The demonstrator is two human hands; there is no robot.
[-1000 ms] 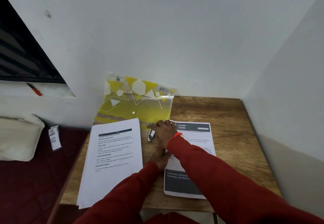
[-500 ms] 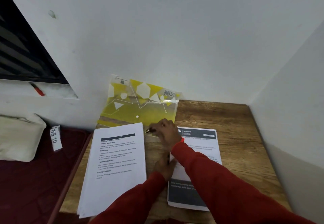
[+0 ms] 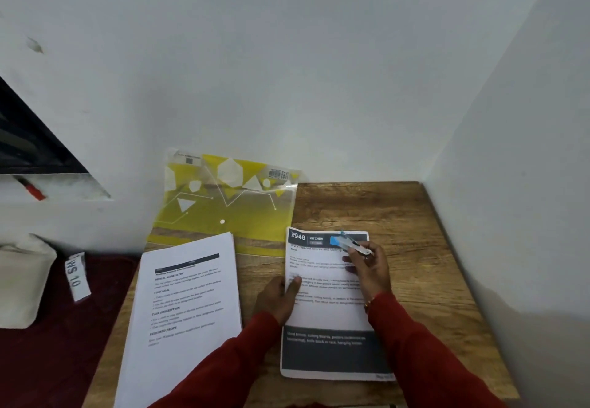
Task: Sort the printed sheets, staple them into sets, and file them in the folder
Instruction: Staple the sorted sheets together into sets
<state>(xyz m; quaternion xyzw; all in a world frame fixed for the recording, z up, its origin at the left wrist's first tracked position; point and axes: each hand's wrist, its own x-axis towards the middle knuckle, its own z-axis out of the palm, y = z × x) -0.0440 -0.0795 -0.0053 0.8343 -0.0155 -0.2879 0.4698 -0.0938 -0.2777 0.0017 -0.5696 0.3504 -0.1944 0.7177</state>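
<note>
Hands: right [image 3: 367,267] grips stapler [image 3: 349,243] — left [image 3: 281,296] pins kitchen sheets [image 3: 329,312] beside folder [image 3: 223,203].

A thick stack of printed sheets [image 3: 185,315] lies flat along the left edge of the wooden table [image 3: 424,267], its top page white with a dark header bar and black text, its near end running toward the front edge. To its right, near the table's middle, a second set [image 3: 329,308] lies flat, headed "946 KITCHEN" on a dark band, with another dark block across its lower part. A small stapler [image 3: 351,244], pale blue and silver, sits tilted over that set's top right corner. The yellow translucent folder [image 3: 230,203], printed with white shapes, leans against the wall at the table's back left corner.
</note>
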